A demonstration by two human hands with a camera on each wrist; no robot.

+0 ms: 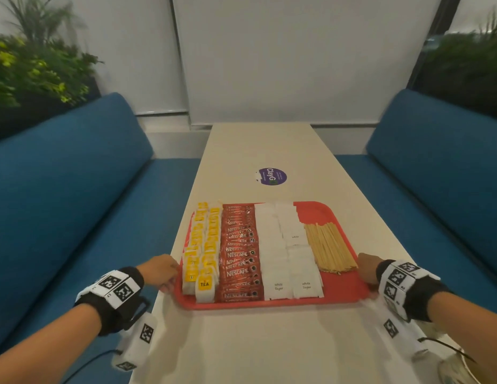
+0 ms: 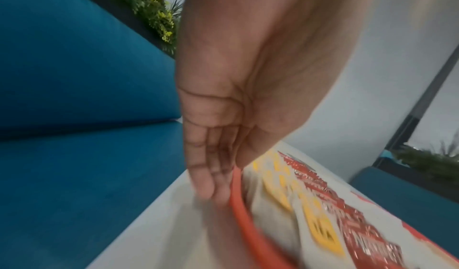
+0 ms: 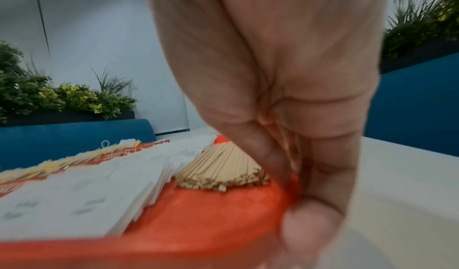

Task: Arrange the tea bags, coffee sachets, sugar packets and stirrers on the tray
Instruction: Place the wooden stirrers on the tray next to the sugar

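Observation:
A red tray (image 1: 344, 289) lies on the white table. From left to right it carries rows of yellow-labelled tea bags (image 1: 203, 253), red coffee sachets (image 1: 240, 253), white sugar packets (image 1: 286, 256) and a bundle of wooden stirrers (image 1: 329, 248). My left hand (image 1: 164, 270) holds the tray's left rim. In the left wrist view that rim (image 2: 250, 234) runs between thumb and fingers (image 2: 211, 185). My right hand (image 1: 368, 268) grips the right rim. The right wrist view shows its thumb on top of the rim (image 3: 198, 224), beside the stirrers (image 3: 223, 169), with the fingers (image 3: 323, 185) outside it.
A round purple sticker (image 1: 271, 176) sits on the table (image 1: 255, 350) beyond the tray. Blue benches (image 1: 61, 203) (image 1: 436, 176) line both long sides, with plants (image 1: 33, 65) behind them. A pale blurred object (image 1: 458, 367) lies at the near right corner.

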